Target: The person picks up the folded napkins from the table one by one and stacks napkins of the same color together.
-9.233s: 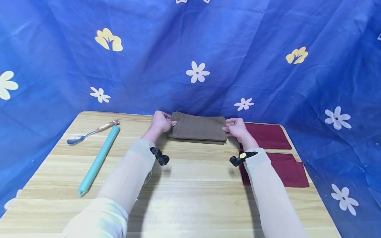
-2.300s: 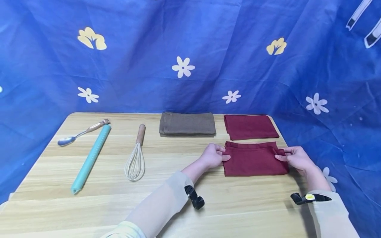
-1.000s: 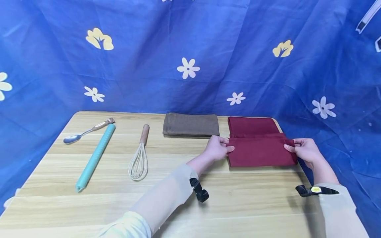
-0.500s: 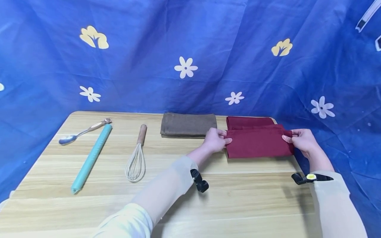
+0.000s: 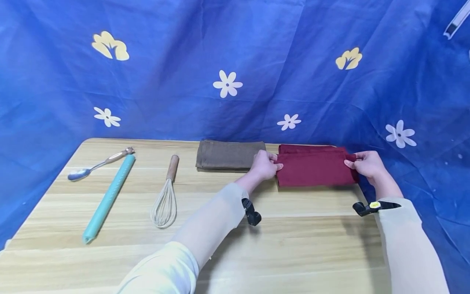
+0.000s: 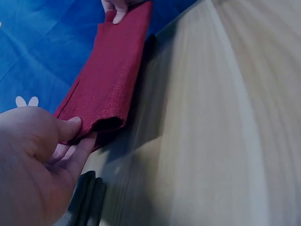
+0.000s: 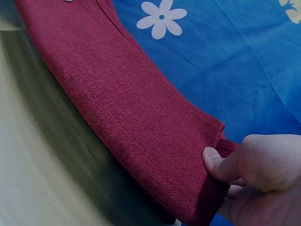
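A folded dark red cloth (image 5: 313, 169) is held by its two short ends between my hands, at the back right of the table. My left hand (image 5: 263, 166) pinches its left end, thumb on top and fingers beneath, as the left wrist view shows. At the other end my right hand (image 5: 368, 165) pinches the corner the same way, thumb uppermost in the right wrist view. Under and behind it lies a second dark red cloth (image 5: 301, 148), mostly hidden. Close to my left hand rests a folded brown-grey cloth (image 5: 229, 156).
On the left of the wooden table (image 5: 293, 249) lie a whisk (image 5: 165, 202), a turquoise rolling pin-like rod (image 5: 110, 198) and a spoon (image 5: 99, 165). A blue flowered curtain (image 5: 165, 81) hangs right behind the table's back and right edges.
Both hands have lifted the front red cloth and carried it back over the other red cloth. Earlier, the hands held the brown-grey cloth, which now lies released.
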Demonstrator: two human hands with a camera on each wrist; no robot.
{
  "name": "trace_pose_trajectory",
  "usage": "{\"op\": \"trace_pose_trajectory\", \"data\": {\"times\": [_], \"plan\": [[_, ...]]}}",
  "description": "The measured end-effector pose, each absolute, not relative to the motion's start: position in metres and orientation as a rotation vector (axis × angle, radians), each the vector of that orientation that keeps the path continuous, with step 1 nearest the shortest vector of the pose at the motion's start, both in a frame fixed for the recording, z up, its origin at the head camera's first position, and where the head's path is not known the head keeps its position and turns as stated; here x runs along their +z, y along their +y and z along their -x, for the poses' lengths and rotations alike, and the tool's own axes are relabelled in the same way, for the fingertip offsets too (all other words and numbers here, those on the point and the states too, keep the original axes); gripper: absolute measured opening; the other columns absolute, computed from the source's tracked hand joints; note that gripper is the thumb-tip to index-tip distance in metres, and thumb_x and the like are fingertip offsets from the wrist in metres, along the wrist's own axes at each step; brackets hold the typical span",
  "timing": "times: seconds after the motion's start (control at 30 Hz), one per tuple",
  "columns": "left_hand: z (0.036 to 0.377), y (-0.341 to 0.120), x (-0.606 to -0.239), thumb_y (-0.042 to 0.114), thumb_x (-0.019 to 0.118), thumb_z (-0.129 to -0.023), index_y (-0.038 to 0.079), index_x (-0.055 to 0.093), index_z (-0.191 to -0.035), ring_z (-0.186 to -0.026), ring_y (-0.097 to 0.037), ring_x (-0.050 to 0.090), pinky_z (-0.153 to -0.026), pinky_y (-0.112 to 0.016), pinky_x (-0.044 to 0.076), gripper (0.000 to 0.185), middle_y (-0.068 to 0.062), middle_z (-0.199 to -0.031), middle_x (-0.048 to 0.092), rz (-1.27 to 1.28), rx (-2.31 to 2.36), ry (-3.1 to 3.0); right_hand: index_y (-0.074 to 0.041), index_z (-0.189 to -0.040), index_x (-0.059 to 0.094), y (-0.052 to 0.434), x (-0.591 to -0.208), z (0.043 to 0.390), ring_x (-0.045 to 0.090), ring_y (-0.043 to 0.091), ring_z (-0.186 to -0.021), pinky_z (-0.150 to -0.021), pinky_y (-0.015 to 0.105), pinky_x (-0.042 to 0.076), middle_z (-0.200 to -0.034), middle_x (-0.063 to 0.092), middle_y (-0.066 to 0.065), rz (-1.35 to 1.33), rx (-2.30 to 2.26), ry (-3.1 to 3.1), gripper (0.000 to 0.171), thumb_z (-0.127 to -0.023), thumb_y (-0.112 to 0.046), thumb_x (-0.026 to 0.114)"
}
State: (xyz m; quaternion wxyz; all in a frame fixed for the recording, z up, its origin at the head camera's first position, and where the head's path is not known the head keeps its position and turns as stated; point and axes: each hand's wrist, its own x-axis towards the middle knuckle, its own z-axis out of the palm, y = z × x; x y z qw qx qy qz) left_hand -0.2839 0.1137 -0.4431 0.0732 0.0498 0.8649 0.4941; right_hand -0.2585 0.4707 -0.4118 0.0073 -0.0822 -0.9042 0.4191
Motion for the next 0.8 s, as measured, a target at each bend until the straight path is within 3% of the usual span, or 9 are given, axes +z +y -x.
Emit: {"op": "trace_pose_trajectory", "data": {"times": [0.23,0.43,0.57,0.8], "plan": [[0.307,0.130,-0.448,0.025,0.086,-0.092,0.008,0.080,-0.114,-0.110,-0.019,0.066,-0.096,-0.030,0.054,0.029,-0.004,-0.113,0.075,-0.135,1.410,2.649,0.019,-0.113,0.065,0.475,-0.404,0.278,0.058,0.006,-0.071,-0.063,0.016,0.047,-0.074,0.065,-0.006,0.332,1.166,-2.868,0.034,-0.097,-0.009,0.076],[0.318,0.145,-0.449,0.024,0.086,-0.092,0.011,0.074,-0.096,-0.101,-0.018,0.063,-0.086,-0.029,0.053,0.018,-0.003,-0.105,0.069,-0.101,1.385,2.674,0.017,-0.107,0.068,0.479,-0.411,0.291,0.054,0.012,-0.077,-0.064,0.016,0.044,-0.076,0.062,-0.003,0.389,1.102,-2.868,0.031,-0.095,-0.010,0.077],[0.319,0.149,-0.449,0.021,0.083,-0.093,0.011,0.071,-0.095,-0.103,-0.019,0.062,-0.087,-0.028,0.053,0.016,-0.006,-0.106,0.067,-0.108,1.368,2.675,0.017,-0.108,0.068,0.477,-0.423,0.296,0.056,0.024,-0.087,-0.064,0.019,0.045,-0.087,0.064,0.009,0.461,1.056,-2.860,0.032,-0.095,-0.011,0.076],[0.327,0.147,-0.467,0.019,0.083,-0.093,0.013,0.065,-0.084,-0.101,-0.020,0.057,-0.084,-0.030,0.051,0.022,-0.004,-0.098,0.060,-0.051,1.317,2.662,0.015,-0.108,0.069,0.474,-0.449,0.306,0.055,0.040,-0.103,-0.078,0.034,0.046,-0.104,0.064,0.026,0.502,0.959,-2.913,0.035,-0.094,-0.016,0.076]]}}
